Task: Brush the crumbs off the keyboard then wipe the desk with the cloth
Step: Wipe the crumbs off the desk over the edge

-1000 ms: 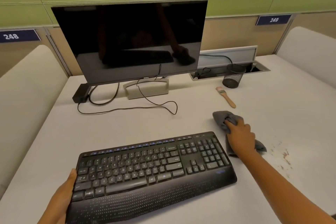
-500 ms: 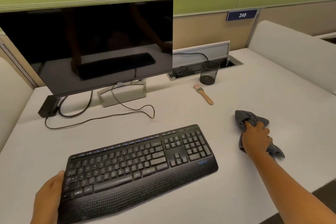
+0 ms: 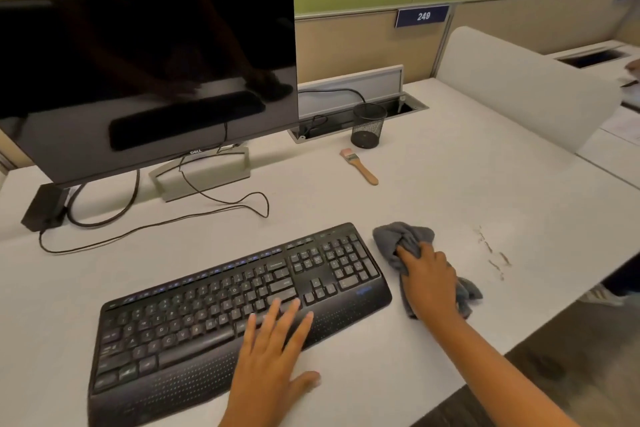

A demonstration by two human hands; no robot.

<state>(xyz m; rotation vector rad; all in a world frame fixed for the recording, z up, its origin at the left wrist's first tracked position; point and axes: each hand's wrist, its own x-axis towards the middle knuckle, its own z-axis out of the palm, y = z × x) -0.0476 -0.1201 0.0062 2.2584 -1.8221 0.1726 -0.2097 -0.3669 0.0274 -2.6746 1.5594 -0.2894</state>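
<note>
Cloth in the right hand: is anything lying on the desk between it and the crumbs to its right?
Nothing visible. The right hand grips the cloth beside the keyboard; bare desk lies between it and the crumbs.

**Inspection: Person's Arms and Hands**

Two bare forearms enter frame from the near edge of the desk (image 3: 450, 184). No sleeves, watch, rings or gloves are visible on either. The left hand (image 3: 273, 354) shows short, plain fingernails (no polish discernible). The right hand (image 3: 429, 282) is likewise unadorned; its nails are hidden from view.
</note>
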